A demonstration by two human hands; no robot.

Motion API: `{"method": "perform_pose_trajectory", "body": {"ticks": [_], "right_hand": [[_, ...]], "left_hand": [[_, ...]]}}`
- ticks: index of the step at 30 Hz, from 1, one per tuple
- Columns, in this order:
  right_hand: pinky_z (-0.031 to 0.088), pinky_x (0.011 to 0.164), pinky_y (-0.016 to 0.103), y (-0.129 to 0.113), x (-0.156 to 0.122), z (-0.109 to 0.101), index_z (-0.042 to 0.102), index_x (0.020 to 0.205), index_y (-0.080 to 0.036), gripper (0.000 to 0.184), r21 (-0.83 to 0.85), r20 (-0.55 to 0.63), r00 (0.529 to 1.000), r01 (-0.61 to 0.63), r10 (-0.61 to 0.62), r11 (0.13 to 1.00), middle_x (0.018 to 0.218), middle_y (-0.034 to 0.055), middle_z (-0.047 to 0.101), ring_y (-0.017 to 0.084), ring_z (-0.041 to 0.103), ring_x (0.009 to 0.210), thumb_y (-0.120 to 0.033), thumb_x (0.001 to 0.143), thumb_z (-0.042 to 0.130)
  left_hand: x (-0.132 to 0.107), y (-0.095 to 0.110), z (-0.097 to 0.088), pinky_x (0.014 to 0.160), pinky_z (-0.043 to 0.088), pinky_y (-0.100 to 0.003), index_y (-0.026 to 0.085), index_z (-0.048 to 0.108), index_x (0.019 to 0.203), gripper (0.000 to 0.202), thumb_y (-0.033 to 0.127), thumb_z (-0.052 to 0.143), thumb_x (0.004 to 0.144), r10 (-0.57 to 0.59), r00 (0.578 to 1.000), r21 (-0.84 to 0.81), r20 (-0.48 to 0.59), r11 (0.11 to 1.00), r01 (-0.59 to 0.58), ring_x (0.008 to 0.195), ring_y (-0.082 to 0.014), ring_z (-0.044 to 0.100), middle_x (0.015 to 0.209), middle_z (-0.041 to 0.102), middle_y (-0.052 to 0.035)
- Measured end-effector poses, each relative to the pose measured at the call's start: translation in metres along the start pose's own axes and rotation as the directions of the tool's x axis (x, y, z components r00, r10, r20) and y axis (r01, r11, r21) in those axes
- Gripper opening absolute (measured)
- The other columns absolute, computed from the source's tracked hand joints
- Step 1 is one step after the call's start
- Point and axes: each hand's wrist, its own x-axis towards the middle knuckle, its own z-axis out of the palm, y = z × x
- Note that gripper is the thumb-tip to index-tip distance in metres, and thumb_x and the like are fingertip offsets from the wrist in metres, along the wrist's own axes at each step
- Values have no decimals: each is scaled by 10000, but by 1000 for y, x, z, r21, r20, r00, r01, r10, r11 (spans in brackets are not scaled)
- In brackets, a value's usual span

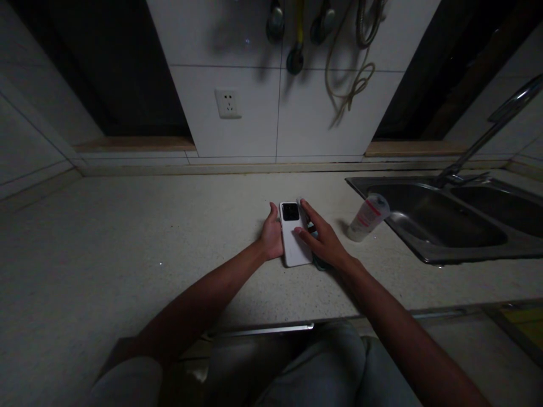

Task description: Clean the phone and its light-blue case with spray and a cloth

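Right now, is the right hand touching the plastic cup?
Apart: the head view shows a narrow strip of countertop between the right hand and the plastic cup.

Cup [367, 219] on counter [106, 237], phone [296, 246] left, sink [441, 221] right

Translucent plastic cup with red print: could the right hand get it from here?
Probably yes: nothing seems to stand between the right hand and the cup, though that hand lies partly over the white rectangular phone.
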Motion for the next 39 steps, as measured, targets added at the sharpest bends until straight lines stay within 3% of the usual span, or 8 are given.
{"method": "perform_pose_trajectory", "body": {"ticks": [4, 7, 12, 18, 23, 30, 39], "right_hand": [[291, 1201, 586, 1, 6, 1, 235, 1590, -253, 697, -87, 29, 996, 86, -84, 993, 1631, 125, 285, 295, 248, 1515, -398, 976, 533], [252, 1222, 578, 1, 10, 4, 263, 1580, -243, 671, -124, 59, 990, 137, -130, 983, 1621, 134, 312, 287, 248, 1516, -417, 983, 516], [294, 1201, 579, -4, 17, 8, 424, 1489, -241, 556, -115, 24, 983, 182, -181, 976, 1544, 143, 446, 293, 360, 1467, -435, 977, 521], [461, 1072, 509, -8, 31, 7, 597, 1304, -247, 427, -36, -72, 993, 93, -95, 995, 1316, 125, 636, 278, 580, 1245, -347, 891, 640], [475, 1040, 504, -8, 37, -3, 628, 1262, -253, 439, 11, 7, 998, 68, -68, 998, 1266, 106, 659, 285, 607, 1192, -312, 829, 677], [478, 1034, 481, -12, 37, -11, 643, 1241, -252, 438, 38, 28, 999, 46, -47, 998, 1241, 106, 665, 280, 614, 1170, -279, 806, 688], [460, 1037, 479, -17, 37, -12, 652, 1218, -262, 436, 79, 30, 1000, -2, 0, 997, 1225, 90, 668, 271, 609, 1170, -288, 787, 711]], "left_hand": [[1, -2, 0, 1013, 446, -505, 155, 578, 1361, 907, 815, 197, 870, -34, 999, 20, -12, 999, 35, 1119, -345, 653, 1185, 698, -192], [3, -4, -4, 1020, 444, -493, 180, 587, 1355, 883, 817, 218, 867, -42, 999, 40, -2, 998, 42, 1128, -333, 651, 1193, 699, -178], [5, -6, -7, 1030, 436, -486, 185, 597, 1347, 871, 816, 236, 868, -45, 999, 63, 14, 997, 44, 1142, -330, 644, 1197, 699, -171], [3, -7, 1, 1021, 440, -490, 172, 620, 1312, 875, 796, 179, 886, -33, 999, 92, -41, 995, 37, 1129, -335, 648, 1149, 708, -180], [4, -6, 0, 1019, 441, -483, 182, 616, 1310, 891, 807, 155, 874, -53, 998, 103, -22, 993, 55, 1131, -332, 649, 1140, 713, -172], [4, -6, 1, 1033, 424, -487, 163, 612, 1301, 935, 819, 115, 857, -76, 996, 133, -41, 988, 80, 1153, -335, 634, 1131, 712, -186], [7, -4, -9, 985, 445, -458, 131, 602, 1307, 1013, 835, 56, 825, -118, 991, 159, 69, 982, 106, 1085, -313, 652, 1143, 699, -199]]}}
